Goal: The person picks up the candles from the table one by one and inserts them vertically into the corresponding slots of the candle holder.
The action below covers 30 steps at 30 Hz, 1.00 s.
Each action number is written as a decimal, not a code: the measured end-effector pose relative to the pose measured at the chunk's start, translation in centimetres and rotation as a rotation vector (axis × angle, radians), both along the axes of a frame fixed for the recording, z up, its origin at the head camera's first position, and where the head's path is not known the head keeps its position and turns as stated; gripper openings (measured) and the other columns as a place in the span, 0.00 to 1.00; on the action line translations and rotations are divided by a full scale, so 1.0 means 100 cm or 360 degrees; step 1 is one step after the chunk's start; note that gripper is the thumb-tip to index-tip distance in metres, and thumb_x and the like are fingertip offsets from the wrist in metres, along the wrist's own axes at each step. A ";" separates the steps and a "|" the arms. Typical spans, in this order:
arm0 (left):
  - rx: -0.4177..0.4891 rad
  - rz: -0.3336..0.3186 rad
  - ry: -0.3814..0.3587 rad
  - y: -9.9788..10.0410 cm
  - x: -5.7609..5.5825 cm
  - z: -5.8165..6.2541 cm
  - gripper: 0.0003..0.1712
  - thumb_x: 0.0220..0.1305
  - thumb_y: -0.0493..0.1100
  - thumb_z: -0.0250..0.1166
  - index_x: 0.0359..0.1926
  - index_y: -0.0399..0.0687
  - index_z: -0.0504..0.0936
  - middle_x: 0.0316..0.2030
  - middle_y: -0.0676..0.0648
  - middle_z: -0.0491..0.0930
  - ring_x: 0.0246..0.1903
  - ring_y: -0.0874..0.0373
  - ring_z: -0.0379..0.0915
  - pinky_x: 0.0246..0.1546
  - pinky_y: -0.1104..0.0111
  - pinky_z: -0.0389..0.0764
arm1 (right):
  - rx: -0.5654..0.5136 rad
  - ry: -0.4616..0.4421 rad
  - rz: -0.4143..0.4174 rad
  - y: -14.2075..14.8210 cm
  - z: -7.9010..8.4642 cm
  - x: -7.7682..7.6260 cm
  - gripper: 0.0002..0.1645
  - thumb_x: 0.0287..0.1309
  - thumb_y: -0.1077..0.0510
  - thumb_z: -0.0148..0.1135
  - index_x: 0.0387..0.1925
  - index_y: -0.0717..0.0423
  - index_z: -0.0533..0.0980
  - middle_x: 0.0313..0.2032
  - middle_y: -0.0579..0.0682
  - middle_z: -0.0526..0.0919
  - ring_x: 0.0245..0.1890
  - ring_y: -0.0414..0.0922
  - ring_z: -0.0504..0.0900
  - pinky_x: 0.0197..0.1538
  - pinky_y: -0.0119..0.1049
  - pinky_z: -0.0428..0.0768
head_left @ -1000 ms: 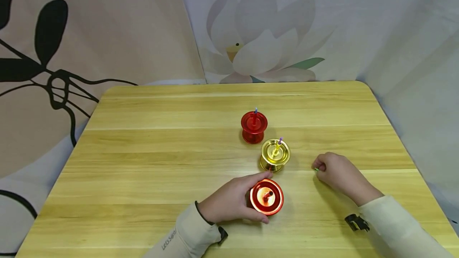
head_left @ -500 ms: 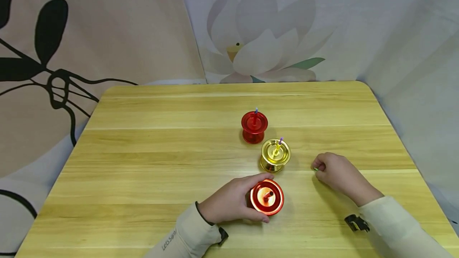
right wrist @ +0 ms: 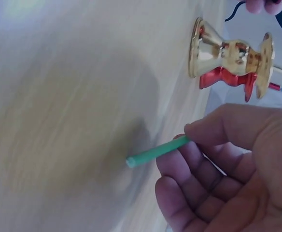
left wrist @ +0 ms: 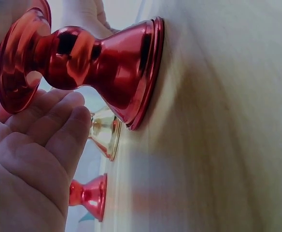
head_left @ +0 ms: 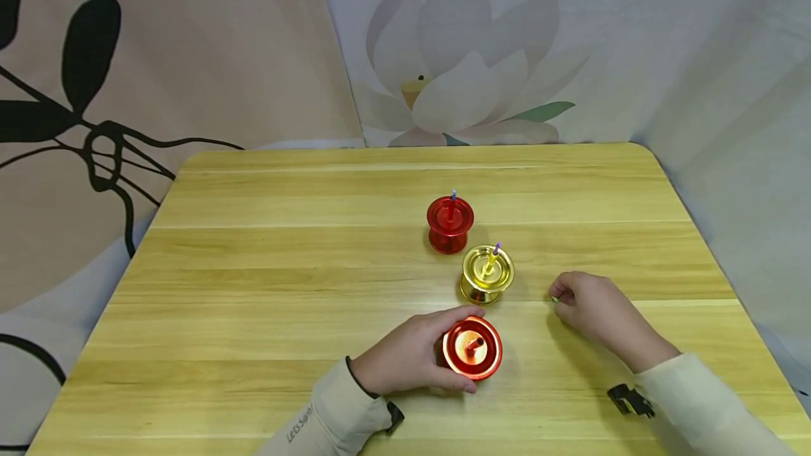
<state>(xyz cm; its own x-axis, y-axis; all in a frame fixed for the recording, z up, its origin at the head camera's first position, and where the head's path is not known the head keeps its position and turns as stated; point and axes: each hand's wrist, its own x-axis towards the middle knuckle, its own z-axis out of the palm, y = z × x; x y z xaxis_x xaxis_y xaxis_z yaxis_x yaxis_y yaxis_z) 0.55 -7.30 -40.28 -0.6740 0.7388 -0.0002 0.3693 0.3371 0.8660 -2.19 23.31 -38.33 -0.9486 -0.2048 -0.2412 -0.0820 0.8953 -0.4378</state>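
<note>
My left hand (head_left: pixel 408 356) curls its thumb and fingers around the nearest red metal candle holder (head_left: pixel 457 366), which stands upright on the table. In the left wrist view that holder (left wrist: pixel 117 65) shows its round base on the wood and its dish between the fingers. On the right, my right hand (head_left: pixel 598 312) pinches a thin green candle (right wrist: pixel 155 153) between thumb and fingertips, a little above the tabletop. The candle's free end points down toward the wood in the right wrist view. No candle shows in the held holder, only its central socket.
A gold candle holder (head_left: pixel 479 293) with a yellow and purple candle stands just behind the held one. Farther back is another red candle holder (head_left: pixel 448 241) with a blue-tipped candle. The wooden table (head_left: pixel 285 252) meets curtains (head_left: pixel 253 48) at the back and sides.
My right hand has shifted very slightly to the left with the green candle, whose tip shows less in the head view. The left hand and the holders stay put.
</note>
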 end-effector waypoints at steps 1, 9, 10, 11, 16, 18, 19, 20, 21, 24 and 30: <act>0.0006 0.0001 -0.0005 0.000 0.000 0.000 0.51 0.52 0.53 0.79 0.74 0.57 0.64 0.58 0.61 0.77 0.57 0.68 0.73 0.61 0.69 0.72 | -0.0005 0.0014 -0.0001 -0.001 0.001 0.001 0.04 0.56 0.65 0.65 0.35 0.59 0.81 0.31 0.47 0.83 0.32 0.44 0.80 0.37 0.45 0.81; 0.0034 0.0008 -0.0042 0.000 0.000 0.000 0.52 0.52 0.52 0.80 0.74 0.61 0.63 0.58 0.61 0.77 0.57 0.69 0.72 0.61 0.70 0.72 | -0.0064 0.0148 0.0009 -0.011 0.009 0.010 0.05 0.56 0.66 0.66 0.36 0.59 0.82 0.30 0.44 0.82 0.30 0.40 0.79 0.35 0.41 0.81; 0.0035 0.0009 -0.0041 0.000 0.000 0.000 0.51 0.52 0.53 0.80 0.74 0.61 0.63 0.58 0.61 0.77 0.57 0.69 0.72 0.61 0.70 0.72 | -0.0081 0.0170 0.0010 -0.013 0.011 0.011 0.06 0.56 0.66 0.67 0.36 0.59 0.82 0.30 0.44 0.82 0.30 0.40 0.79 0.35 0.40 0.81; 0.0036 0.0008 -0.0038 0.000 0.000 0.000 0.51 0.52 0.53 0.80 0.74 0.61 0.63 0.57 0.61 0.77 0.57 0.69 0.72 0.61 0.70 0.72 | -0.0105 0.0193 0.0013 -0.015 0.013 0.013 0.06 0.55 0.66 0.68 0.36 0.59 0.83 0.30 0.44 0.82 0.30 0.39 0.79 0.35 0.40 0.82; 0.0049 0.0007 -0.0031 0.000 0.000 -0.001 0.51 0.52 0.53 0.80 0.74 0.60 0.64 0.57 0.61 0.77 0.57 0.68 0.73 0.61 0.70 0.72 | -0.0215 0.0296 0.0020 -0.026 0.022 0.022 0.05 0.55 0.66 0.69 0.35 0.56 0.83 0.30 0.42 0.83 0.30 0.38 0.80 0.34 0.36 0.82; 0.0053 0.0005 -0.0031 0.001 0.000 -0.001 0.51 0.52 0.52 0.80 0.74 0.60 0.64 0.57 0.61 0.77 0.57 0.67 0.74 0.61 0.70 0.72 | -0.0242 0.0333 0.0024 -0.031 0.025 0.026 0.05 0.55 0.66 0.69 0.34 0.55 0.83 0.30 0.41 0.83 0.30 0.37 0.80 0.34 0.36 0.83; 0.0055 0.0005 -0.0033 0.001 0.000 -0.001 0.51 0.52 0.52 0.80 0.74 0.60 0.64 0.57 0.61 0.77 0.57 0.67 0.74 0.61 0.70 0.72 | -0.0252 0.0351 0.0029 -0.033 0.026 0.027 0.05 0.55 0.65 0.70 0.34 0.54 0.83 0.30 0.40 0.83 0.30 0.37 0.81 0.34 0.35 0.83; 0.0056 0.0005 -0.0034 0.001 0.000 -0.001 0.51 0.52 0.52 0.80 0.74 0.60 0.64 0.57 0.61 0.77 0.57 0.67 0.74 0.61 0.70 0.72 | -0.0261 0.0367 0.0034 -0.034 0.027 0.029 0.06 0.55 0.65 0.70 0.34 0.53 0.82 0.30 0.40 0.83 0.31 0.37 0.81 0.34 0.35 0.83; 0.0056 0.0005 -0.0034 0.001 0.000 -0.002 0.51 0.52 0.52 0.80 0.74 0.61 0.63 0.57 0.61 0.77 0.57 0.67 0.74 0.61 0.70 0.72 | -0.0274 0.0380 0.0039 -0.036 0.029 0.031 0.06 0.55 0.65 0.70 0.34 0.53 0.82 0.31 0.39 0.83 0.31 0.37 0.81 0.34 0.35 0.83; 0.0060 0.0006 -0.0038 0.001 0.000 -0.002 0.52 0.51 0.52 0.80 0.74 0.61 0.63 0.57 0.61 0.77 0.57 0.67 0.73 0.61 0.70 0.72 | -0.0311 0.0442 0.0055 -0.041 0.034 0.035 0.08 0.55 0.66 0.71 0.34 0.51 0.82 0.32 0.38 0.84 0.31 0.37 0.83 0.35 0.35 0.84; 0.0074 0.0004 -0.0034 0.000 -0.001 -0.003 0.52 0.51 0.53 0.80 0.75 0.63 0.62 0.58 0.61 0.77 0.57 0.70 0.72 0.62 0.70 0.72 | -0.0418 0.0642 0.0135 -0.050 0.043 0.044 0.15 0.51 0.68 0.74 0.34 0.45 0.82 0.33 0.34 0.83 0.32 0.35 0.85 0.36 0.36 0.86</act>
